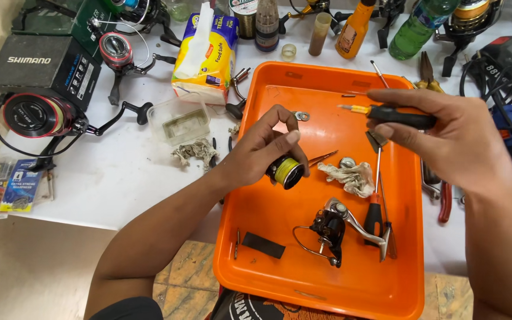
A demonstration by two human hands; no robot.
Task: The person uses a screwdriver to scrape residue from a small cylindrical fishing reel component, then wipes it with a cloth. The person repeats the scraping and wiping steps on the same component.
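Observation:
My left hand (265, 145) grips a small black fishing-reel spool (285, 172) wound with yellow-green line, held above the orange tray (280, 237). My right hand (445, 133) holds a black-handled screwdriver (398, 115) with a yellow tip end, pointing left over the tray's upper right. Below in the tray lie a black reel body with a silver handle (333, 228), a red-handled screwdriver (374, 207), a crumpled dirty tissue (351, 176), a washer (301, 116) and a black strip (263, 245).
On the white table left of the tray lie two fishing reels (37, 115), a black box (42, 65), a tissue pack (205, 50) and a clear plastic tub (179, 118). Bottles (357, 24) stand at the back. Pliers (444, 201) and a black power tool (511, 59) sit right.

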